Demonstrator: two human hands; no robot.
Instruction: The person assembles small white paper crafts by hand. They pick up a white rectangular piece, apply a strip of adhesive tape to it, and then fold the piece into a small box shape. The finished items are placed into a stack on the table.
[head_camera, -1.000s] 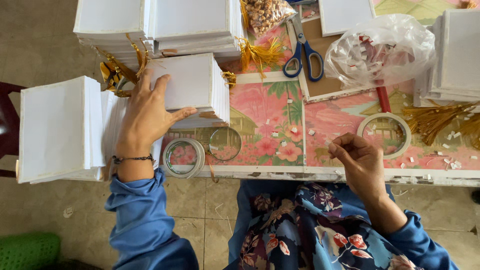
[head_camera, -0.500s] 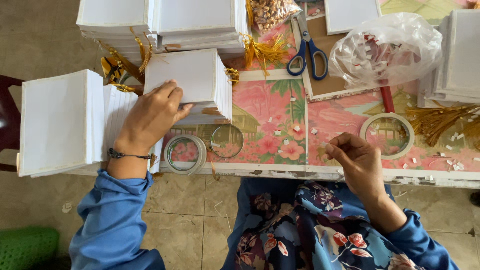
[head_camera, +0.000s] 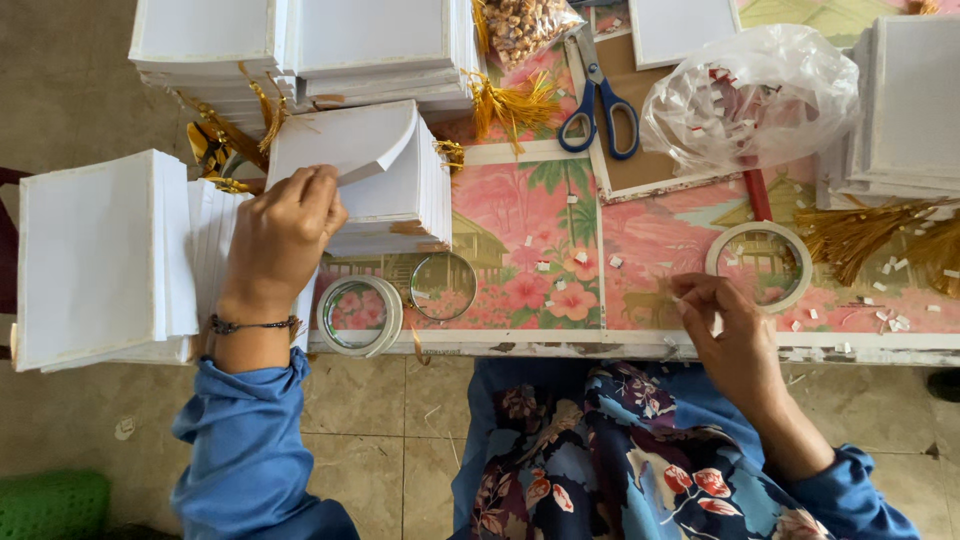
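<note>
Head view: left hand lifts the top white card off a stack — pinching it. Right hand pinches a tiny white bit near the tape roll.

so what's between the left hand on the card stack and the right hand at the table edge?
Head view: two tape rolls, a white one and a clear one, lie on the floral table cover between the left hand and right hand.

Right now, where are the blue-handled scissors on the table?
In the head view, the scissors lie at the top centre, between the gold tassels on their left and the clear plastic bag on their right.
</note>
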